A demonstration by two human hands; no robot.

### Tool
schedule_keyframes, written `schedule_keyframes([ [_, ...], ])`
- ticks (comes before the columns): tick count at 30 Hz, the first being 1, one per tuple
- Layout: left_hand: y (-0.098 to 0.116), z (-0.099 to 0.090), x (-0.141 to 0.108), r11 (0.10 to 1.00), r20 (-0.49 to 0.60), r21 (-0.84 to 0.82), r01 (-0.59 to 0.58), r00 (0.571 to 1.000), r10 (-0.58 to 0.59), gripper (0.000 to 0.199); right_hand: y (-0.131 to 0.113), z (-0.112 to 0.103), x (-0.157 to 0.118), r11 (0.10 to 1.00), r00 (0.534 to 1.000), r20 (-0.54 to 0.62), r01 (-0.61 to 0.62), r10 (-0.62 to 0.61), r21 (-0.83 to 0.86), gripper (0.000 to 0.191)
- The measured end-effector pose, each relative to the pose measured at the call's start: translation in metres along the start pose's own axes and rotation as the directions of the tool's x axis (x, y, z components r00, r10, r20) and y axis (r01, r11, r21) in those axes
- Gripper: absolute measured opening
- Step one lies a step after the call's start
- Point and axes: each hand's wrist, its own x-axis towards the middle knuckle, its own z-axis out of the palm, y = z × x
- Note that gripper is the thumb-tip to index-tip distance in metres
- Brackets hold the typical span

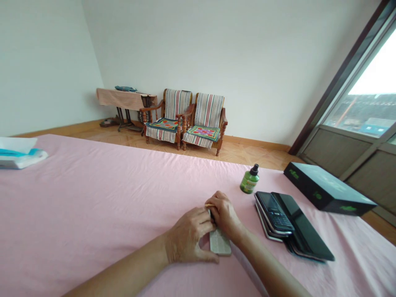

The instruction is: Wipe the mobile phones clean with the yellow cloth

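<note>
— When the middle of the smooth pink cotton sheet (93,198) was looked at, what was found being handled?

— A flat, pale grey ribbed slab (219,243) was held down on the sheet, right of centre. Its upper end was covered by the curled, closed fingers of the left hand (188,236). The right hand (224,215) was bunched closed just beside it, touching the left, and a slim tan stick (209,205) poked out by its fingertips. Whether that stick was truly gripped could not be told.

— Had anything else been taken up?

— Nothing else was seen in the hands. A green plastic bottle with a black cap (249,180) was left standing upright. A black keypad phone (274,212) was seen lying on a stack of dark flat cases (305,231), and a black box with green print (324,189) was placed beyond them. A white-and-teal packet (18,152) was left far off to the left.

— What could be called done, and what left?

— No finished result could be made out. Only the slab and stick were being worked between the hands, while the things on the right were left untouched.
</note>
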Motion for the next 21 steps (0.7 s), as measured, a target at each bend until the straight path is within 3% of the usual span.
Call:
schedule_keyframes([
  [12,-0.002,0.000,-0.002,1.000,0.023,0.014,-0.022,1.000,0.021,0.052,0.017,-0.032,-0.028,0.992,0.985,-0.133,-0.116,0.109,-0.042,0.022],
  [21,0.000,-0.001,-0.001,1.000,0.014,0.026,-0.006,1.000,0.006,0.052,0.006,-0.021,-0.026,0.998,0.991,-0.120,-0.054,0.058,0.040,0.022],
])
